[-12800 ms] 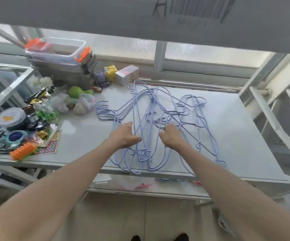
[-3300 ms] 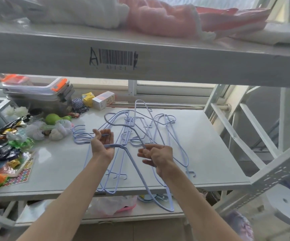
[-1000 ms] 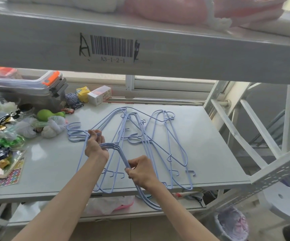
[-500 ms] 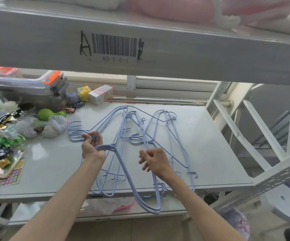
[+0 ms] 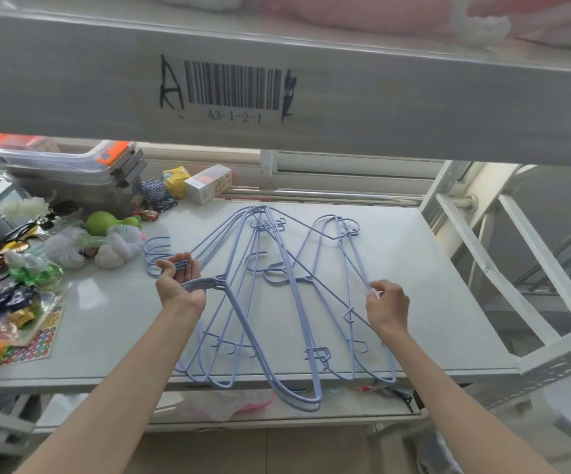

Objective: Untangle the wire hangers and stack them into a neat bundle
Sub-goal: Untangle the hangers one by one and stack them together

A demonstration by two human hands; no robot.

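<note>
Several pale blue wire hangers [image 5: 260,302] lie spread across the white shelf top [image 5: 414,268]. My left hand [image 5: 180,282] grips the necks of a gathered bundle of hangers, their hooks [image 5: 156,251] pointing left and their shoulders fanning away and over the front edge. My right hand [image 5: 386,304] pinches the wire of another hanger [image 5: 338,265] lying to the right, near its long side. A further hanger with its hook [image 5: 272,273] in the middle lies between the two hands.
At the left lie clear plastic bins [image 5: 69,165], a green toy [image 5: 106,222], white net pouches [image 5: 113,248], small boxes [image 5: 209,184] and loose trinkets [image 5: 14,302]. An upper shelf beam with a barcode label [image 5: 233,87] hangs overhead. White rack struts [image 5: 516,268] stand at the right.
My right hand has moved from the middle hangers out to the right and taken hold of the right-hand hanger's wire. My left hand keeps its bundle in the same place.
</note>
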